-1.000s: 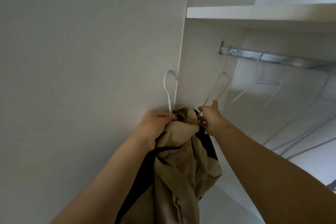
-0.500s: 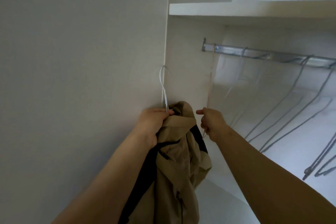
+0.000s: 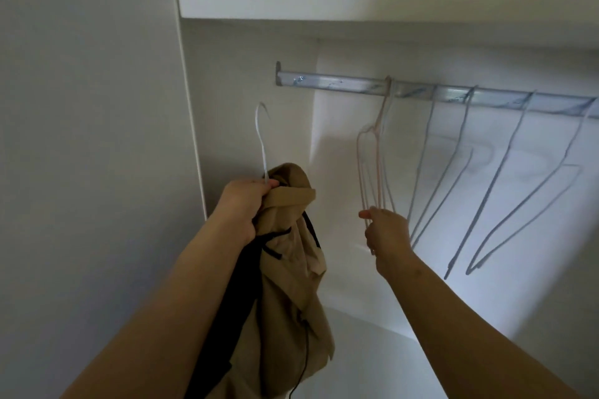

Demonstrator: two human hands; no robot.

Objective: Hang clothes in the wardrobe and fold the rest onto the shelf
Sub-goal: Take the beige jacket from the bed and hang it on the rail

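In the head view, inside the open wardrobe, a metal rail [image 3: 340, 82] is seen fixed beneath a white shelf [image 3: 259, 8]. A tan jacket [image 3: 291, 253] is held up in front of the wardrobe's left side panel, below the left end of the rail and apart from it. The jacket is bunched at its collar, its dark lining [image 3: 246, 285] is shown along the forearm, and the rest is left hanging down. The collar is clenched in the left hand [image 3: 246, 204], whose fingers are curled round the fabric together with the stem of a white hanger [image 3: 262, 146]. The hook of that hanger is raised above the fist, free of the rail.

To the right, a pale pink hanger [image 3: 377, 152] is hooked over the rail. Its lower wires are grasped by the right hand [image 3: 387, 233], with the fingers closed round them and the thumb stretched out to the left. Whether one or two pink hangers are held cannot be told because of blur. Further right, several grey hangers [image 3: 496, 191] are hung along the rail, slanted and blurred.
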